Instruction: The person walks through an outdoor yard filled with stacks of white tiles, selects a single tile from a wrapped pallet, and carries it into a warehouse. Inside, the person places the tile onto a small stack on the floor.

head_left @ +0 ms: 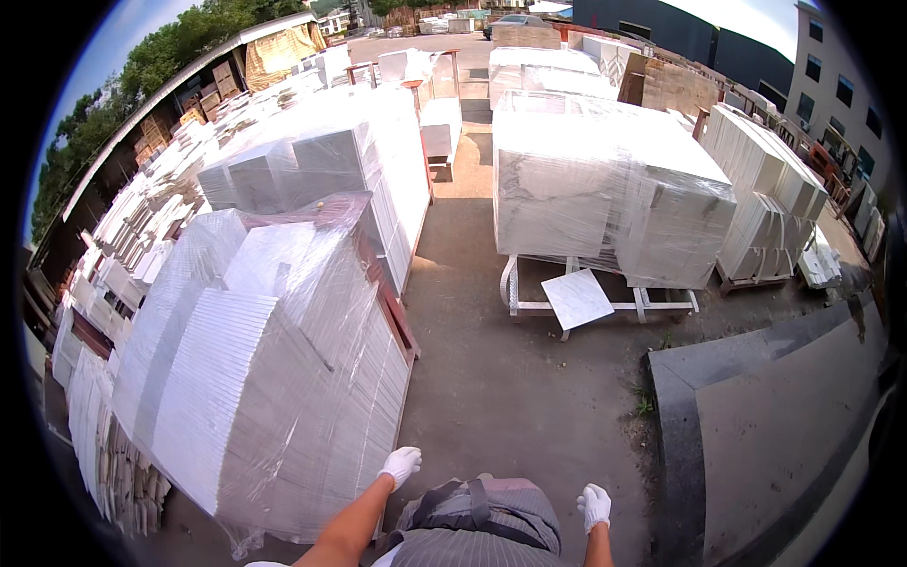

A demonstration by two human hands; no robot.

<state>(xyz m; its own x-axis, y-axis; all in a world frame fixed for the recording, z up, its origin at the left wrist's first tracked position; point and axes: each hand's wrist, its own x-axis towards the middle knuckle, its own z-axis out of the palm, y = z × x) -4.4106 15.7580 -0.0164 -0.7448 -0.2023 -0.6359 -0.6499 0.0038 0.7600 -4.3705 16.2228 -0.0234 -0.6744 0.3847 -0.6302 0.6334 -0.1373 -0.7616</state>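
My left hand [402, 465], in a white glove, hangs beside the near corner of a plastic-wrapped stack of white slabs [312, 406], apart from it as far as I can see. Its fingers are curled in, and nothing shows in them. My right hand [594, 506], gloved in white too, hangs low over the paved ground [501, 397] with fingers loosely closed and no object visible in it. Ahead on the right, a square white marble-look tile [577, 300] leans on a pale metal frame [628, 305] beneath a large wrapped stack of stone blocks [553, 189].
A paved lane [463, 217] runs forward between the stacks. Another wrapped stack [312, 161] stands at left, with loose slabs [104, 435] beside the nearest one. A low dark stone kerb [675, 425] edges the right side. Upright slabs [770, 217] stand farther right.
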